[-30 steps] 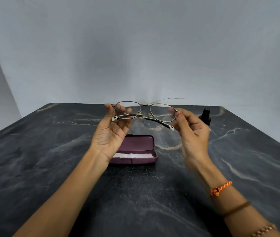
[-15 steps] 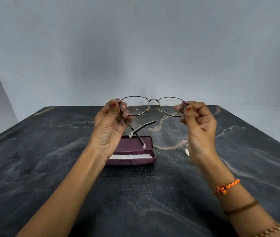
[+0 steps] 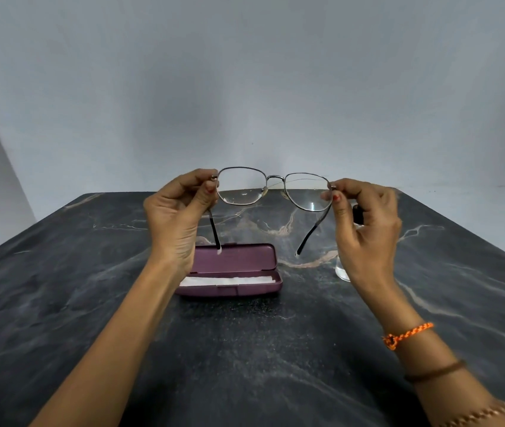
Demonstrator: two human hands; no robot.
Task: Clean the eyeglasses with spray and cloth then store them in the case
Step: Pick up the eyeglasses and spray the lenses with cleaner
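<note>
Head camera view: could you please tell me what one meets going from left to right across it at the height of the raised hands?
Left hand → eyeglasses, pinched at both hinges with temples hanging down → right hand → spray bottle, mostly hidden behind that hand.

**Glasses opened out and lifted**

A second ago we held the glasses (image 3: pixel 272 189) low over the table (image 3: pixel 60 303), arms folded across behind the lenses. Now both arms are swung open and hang down toward us, and the frame is raised so its lenses stand against the wall above the table's far edge. Our left hand (image 3: pixel 177 217) and right hand (image 3: pixel 365 223) have moved apart and up, each pinching a hinge corner. The spray bottle (image 3: pixel 345 269), earlier clear of the right hand, is now mostly hidden behind it.
</note>
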